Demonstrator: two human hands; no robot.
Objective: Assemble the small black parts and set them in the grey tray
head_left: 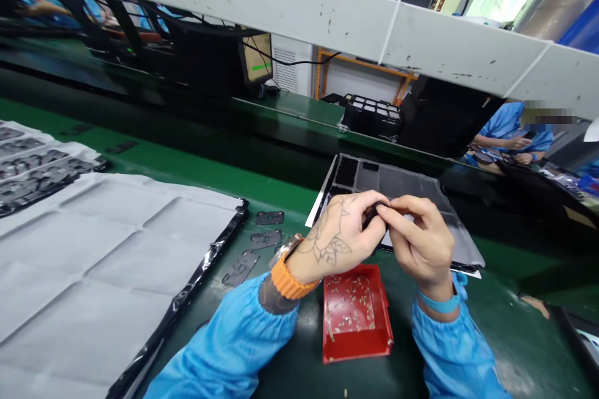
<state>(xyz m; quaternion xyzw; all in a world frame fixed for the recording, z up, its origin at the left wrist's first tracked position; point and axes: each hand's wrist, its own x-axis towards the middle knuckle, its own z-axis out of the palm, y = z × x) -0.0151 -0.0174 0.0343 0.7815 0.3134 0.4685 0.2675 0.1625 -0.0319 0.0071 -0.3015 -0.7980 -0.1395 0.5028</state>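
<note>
My left hand [334, 238] and my right hand [418, 238] meet above the green bench, fingers pinched together on a small black part [372, 214] held between them. Both wrists wear blue sleeves; the left has an orange watch band. Just below the hands sits a red bin [356, 341] holding several tiny pale screws. Behind the hands lies a grey tray [412, 184] with black parts in its far-left pockets.
Three flat dark metal pieces [266, 239] lie on the bench left of my hands. A large white sheet on black film [107, 262] covers the left. Trays of dark parts [32, 165] sit far left. Another person in blue [512, 134] works at the right rear.
</note>
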